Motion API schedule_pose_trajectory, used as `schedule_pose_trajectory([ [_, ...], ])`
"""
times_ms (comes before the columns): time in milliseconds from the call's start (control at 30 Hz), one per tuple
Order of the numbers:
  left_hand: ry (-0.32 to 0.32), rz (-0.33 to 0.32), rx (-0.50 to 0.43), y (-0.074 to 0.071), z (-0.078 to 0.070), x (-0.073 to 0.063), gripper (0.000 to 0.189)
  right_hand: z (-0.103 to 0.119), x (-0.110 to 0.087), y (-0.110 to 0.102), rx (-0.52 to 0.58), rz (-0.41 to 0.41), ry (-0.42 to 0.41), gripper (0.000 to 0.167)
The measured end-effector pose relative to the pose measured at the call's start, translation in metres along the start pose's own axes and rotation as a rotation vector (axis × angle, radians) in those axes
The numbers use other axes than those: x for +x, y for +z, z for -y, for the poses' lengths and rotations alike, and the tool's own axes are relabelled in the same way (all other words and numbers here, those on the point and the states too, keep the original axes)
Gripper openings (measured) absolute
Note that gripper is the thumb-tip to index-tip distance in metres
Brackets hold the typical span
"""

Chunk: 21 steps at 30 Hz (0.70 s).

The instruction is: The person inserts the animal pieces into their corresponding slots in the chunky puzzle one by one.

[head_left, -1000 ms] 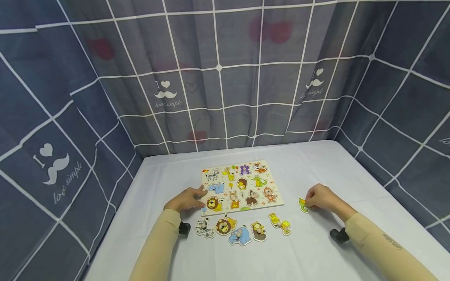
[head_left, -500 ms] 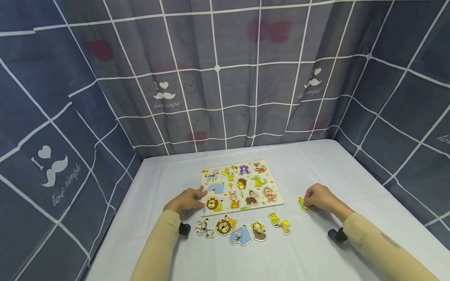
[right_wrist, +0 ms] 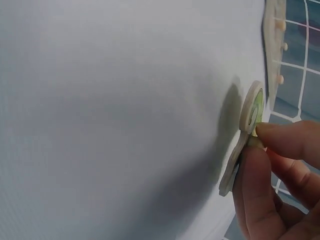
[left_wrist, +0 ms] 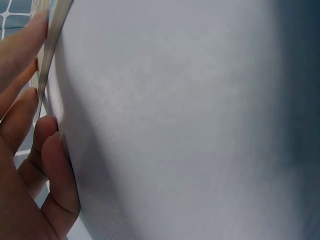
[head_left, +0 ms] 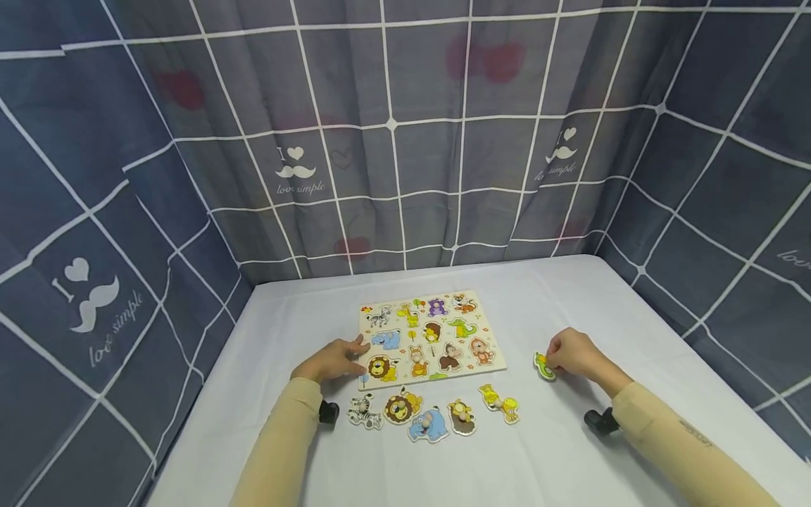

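A light wooden animal puzzle board (head_left: 405,366) lies flat on the table. My left hand (head_left: 331,359) is at its left edge, fingers spread; in the left wrist view the fingertips (left_wrist: 37,27) press against the board's edge. To the right of the board, my right hand (head_left: 573,353) pinches the knob of a green crocodile puzzle piece (head_left: 542,366) between thumb and finger. In the right wrist view that crocodile piece (right_wrist: 250,112) stands tilted over the cloth, its shadow beside it.
In front of the board lie loose knobbed pieces: a zebra (head_left: 365,412), a lion (head_left: 400,408), an elephant (head_left: 427,425), a hedgehog (head_left: 462,417) and a giraffe (head_left: 500,404). White cloth covers the table (head_left: 481,465). A dark checked curtain (head_left: 418,176) surrounds it on three sides.
The view shifts slightly. My right hand keeps its pinch on the crocodile piece in nearly the same place; my left hand stays at the board's edge.
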<state>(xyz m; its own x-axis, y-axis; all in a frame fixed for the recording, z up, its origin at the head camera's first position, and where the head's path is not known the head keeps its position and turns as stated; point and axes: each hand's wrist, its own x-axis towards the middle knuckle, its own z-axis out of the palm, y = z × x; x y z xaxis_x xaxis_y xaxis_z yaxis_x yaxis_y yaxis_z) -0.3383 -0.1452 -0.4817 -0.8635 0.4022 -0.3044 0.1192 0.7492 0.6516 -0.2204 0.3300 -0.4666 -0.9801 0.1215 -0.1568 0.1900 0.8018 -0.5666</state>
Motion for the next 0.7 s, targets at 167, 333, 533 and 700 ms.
schedule_pose_trajectory([
  [167, -0.002, 0.005, 0.006, -0.0026, 0.0003, -0.0001, 0.064, 0.0034, 0.0029, -0.0004, 0.003, -0.001, 0.015, 0.006],
  [333, -0.006, 0.000, -0.034, -0.0026, -0.0035, 0.0025, 0.065, 0.0026, 0.0030, -0.0020, -0.003, -0.001, -0.001, 0.004],
  [533, 0.000, 0.018, -0.044, 0.0037, -0.0016, 0.0064, 0.064, 0.0005, 0.0047, -0.0035, -0.012, -0.026, -0.023, 0.004],
  [700, -0.015, -0.014, -0.029, 0.0026, 0.0021, 0.0026, 0.063, 0.0055, 0.0107, -0.0004, 0.010, -0.015, -0.041, 0.004],
])
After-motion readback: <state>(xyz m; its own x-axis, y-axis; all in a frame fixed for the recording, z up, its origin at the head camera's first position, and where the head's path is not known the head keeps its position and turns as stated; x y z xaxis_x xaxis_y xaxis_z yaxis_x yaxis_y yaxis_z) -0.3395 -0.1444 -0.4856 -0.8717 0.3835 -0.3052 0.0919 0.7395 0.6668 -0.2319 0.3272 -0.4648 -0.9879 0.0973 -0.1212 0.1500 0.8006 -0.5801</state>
